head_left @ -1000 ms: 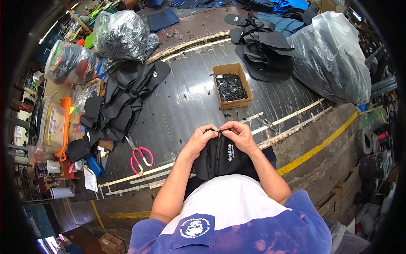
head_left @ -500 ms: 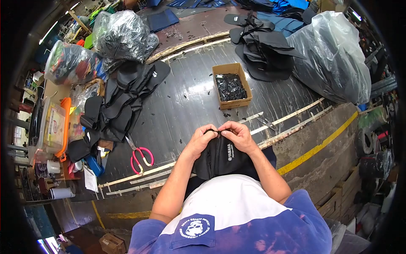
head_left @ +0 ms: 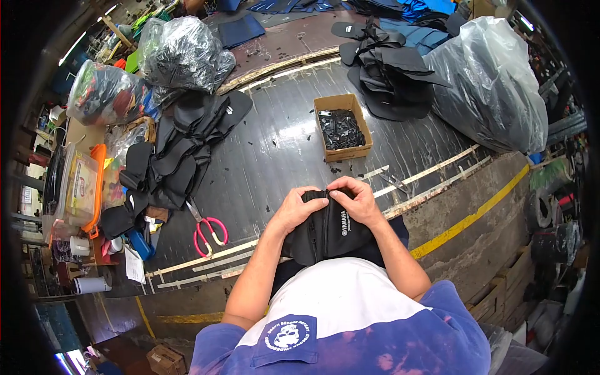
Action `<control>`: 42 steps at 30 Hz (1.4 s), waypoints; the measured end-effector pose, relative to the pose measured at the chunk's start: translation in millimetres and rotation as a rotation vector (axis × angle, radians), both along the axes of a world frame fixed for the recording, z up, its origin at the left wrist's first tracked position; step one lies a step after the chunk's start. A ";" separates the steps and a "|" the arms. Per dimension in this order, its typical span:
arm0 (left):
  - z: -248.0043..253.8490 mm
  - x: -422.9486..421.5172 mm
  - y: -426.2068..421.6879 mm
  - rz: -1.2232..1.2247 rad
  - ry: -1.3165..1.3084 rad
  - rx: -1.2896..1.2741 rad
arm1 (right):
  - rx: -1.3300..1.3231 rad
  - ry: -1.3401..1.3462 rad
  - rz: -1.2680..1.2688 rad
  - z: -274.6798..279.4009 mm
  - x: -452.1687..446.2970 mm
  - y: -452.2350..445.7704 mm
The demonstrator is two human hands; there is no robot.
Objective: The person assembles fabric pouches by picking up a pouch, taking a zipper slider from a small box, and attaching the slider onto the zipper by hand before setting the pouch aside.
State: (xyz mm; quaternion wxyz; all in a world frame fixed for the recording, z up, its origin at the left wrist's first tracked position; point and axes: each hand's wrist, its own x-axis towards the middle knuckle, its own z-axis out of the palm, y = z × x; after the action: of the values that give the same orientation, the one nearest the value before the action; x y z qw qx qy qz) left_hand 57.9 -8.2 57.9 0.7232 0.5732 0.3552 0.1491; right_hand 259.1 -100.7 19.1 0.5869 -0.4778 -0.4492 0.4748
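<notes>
A black fabric pouch (head_left: 342,240) with white YAMAHA lettering and a zipper down its middle is held against my body at the table's front edge. My left hand (head_left: 299,207) grips the pouch's upper left edge, its thumb lying on the fabric near the zipper. My right hand (head_left: 354,201) pinches the top edge beside the zipper's upper end, fingertips close to the left thumb. Whatever small part lies between the fingertips is too small to make out. Beyond my hands stands a cardboard box (head_left: 349,152) of small black zipper pulls.
Pink-handled scissors (head_left: 213,236) lie left on the dark table (head_left: 269,181). Black pouches are piled at left (head_left: 175,164) and at upper right (head_left: 394,81). Plastic bags stand at upper left (head_left: 181,53) and right (head_left: 494,87). A small metal tool (head_left: 394,182) lies near the front edge.
My left thumb has shifted from the top edge onto the pouch's front. My right fingers have risen slightly, and the pouch's top has opened out flatter, its lettering moving a little right.
</notes>
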 end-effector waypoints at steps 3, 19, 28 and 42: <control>-0.4 2.2 -1.8 0.016 0.009 -0.035 | -0.003 -0.056 -0.010 0.2 1.2 -1.8; -8.9 2.4 -2.1 0.026 -0.034 -0.040 | 0.018 -0.121 -0.023 -6.0 -0.9 0.9; -5.7 3.6 -5.0 0.046 -0.026 -0.035 | 0.011 -0.073 -0.013 -6.3 0.2 -0.9; -7.9 3.1 -6.4 0.061 -0.019 0.004 | 0.003 -0.091 -0.017 0.2 -1.0 -3.0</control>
State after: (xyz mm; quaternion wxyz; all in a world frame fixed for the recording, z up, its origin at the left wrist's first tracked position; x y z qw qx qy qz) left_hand 61.0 -14.6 49.9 0.7203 0.5624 0.3654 0.1771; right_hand 258.1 -103.7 19.3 0.5705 -0.5017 -0.4723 0.4468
